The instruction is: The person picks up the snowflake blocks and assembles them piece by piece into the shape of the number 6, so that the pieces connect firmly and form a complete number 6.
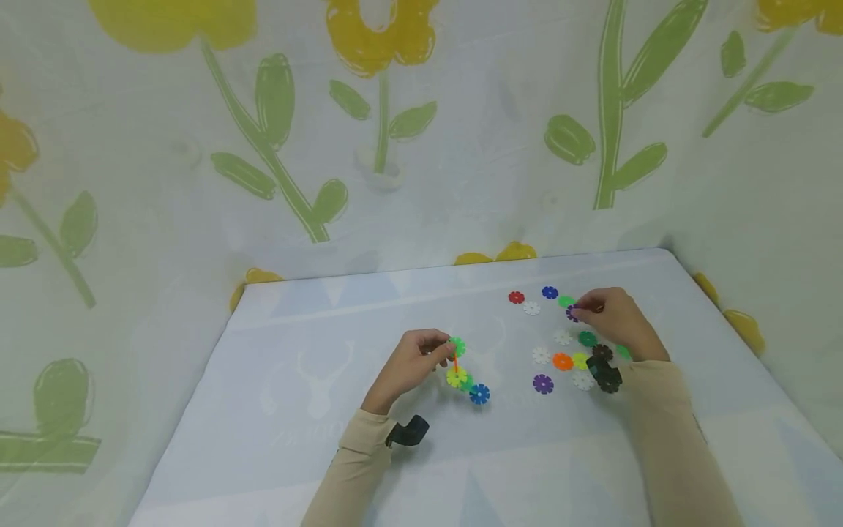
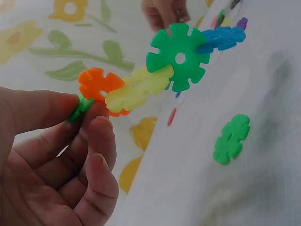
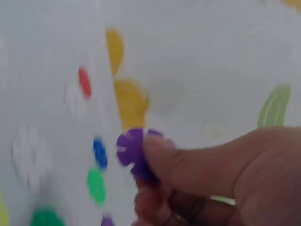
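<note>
My left hand (image 1: 413, 362) pinches the green end of a chain of slotted plastic snowflake discs between thumb and fingers. Linked after it come an orange disc (image 2: 99, 84), a yellow disc (image 2: 138, 87), a second green disc (image 2: 178, 57) and a blue disc (image 2: 223, 38). The chain hangs over the table, slanting toward the right in the head view. Farther right, my right hand (image 1: 615, 318) holds a purple disc (image 3: 136, 150) by thumb and fingertips. Just beyond that hand are a light green disc (image 1: 566, 301) and a dark blue disc (image 1: 549, 292).
Loose discs lie scattered on the right of the white table (image 1: 296, 439): a red disc (image 1: 516, 297), an orange one (image 1: 563, 361), another purple disc (image 1: 543, 383) and several white ones. A flower-printed cloth (image 1: 461, 183) rises behind the table's back edge.
</note>
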Demonstrator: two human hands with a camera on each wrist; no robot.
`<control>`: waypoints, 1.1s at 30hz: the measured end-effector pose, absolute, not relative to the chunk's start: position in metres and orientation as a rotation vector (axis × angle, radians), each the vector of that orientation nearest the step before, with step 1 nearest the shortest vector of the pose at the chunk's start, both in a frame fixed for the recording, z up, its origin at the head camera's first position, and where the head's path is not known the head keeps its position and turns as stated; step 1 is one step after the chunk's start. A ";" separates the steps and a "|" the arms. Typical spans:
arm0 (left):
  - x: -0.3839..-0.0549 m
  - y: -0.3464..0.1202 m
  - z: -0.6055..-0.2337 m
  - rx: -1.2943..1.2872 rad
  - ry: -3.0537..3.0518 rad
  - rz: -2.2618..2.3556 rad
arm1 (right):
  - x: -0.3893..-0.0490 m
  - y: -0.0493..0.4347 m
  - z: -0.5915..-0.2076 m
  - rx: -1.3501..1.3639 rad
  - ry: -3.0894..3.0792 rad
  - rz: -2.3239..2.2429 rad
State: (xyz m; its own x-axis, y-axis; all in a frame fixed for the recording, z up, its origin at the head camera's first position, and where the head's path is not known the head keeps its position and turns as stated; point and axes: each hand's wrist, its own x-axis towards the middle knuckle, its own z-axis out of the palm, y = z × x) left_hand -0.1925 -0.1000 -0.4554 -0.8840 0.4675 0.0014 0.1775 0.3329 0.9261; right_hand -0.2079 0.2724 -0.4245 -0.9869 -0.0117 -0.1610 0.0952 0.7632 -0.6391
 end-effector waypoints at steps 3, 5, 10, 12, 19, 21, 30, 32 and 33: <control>-0.193 -0.101 -0.455 0.575 2.296 1.606 | -0.207 0.248 -0.416 -0.065 2.770 -1.184; -0.193 -0.101 -0.455 0.564 2.275 1.633 | -0.207 0.232 -0.413 -0.152 2.738 -1.269; -0.194 -0.100 -0.454 0.499 2.229 1.688 | -0.207 0.203 -0.416 -0.331 2.686 -1.397; -0.194 -0.100 -0.454 0.476 2.212 1.706 | -0.206 0.195 -0.419 -0.384 2.668 -1.435; -0.194 -0.098 -0.452 0.394 2.183 1.736 | -0.200 0.171 -0.420 -0.579 2.639 -1.489; -0.194 -0.097 -0.452 0.381 2.175 1.739 | -0.199 0.166 -0.420 -0.635 2.653 -1.473; -0.194 -0.097 -0.451 0.380 2.122 1.767 | -0.193 0.147 -0.422 -0.741 2.683 -1.429; -0.194 -0.097 -0.451 0.379 2.115 1.769 | -0.193 0.144 -0.422 -0.757 2.684 -1.424; -0.194 -0.097 -0.451 0.378 2.112 1.768 | -0.193 0.144 -0.422 -0.764 2.684 -1.423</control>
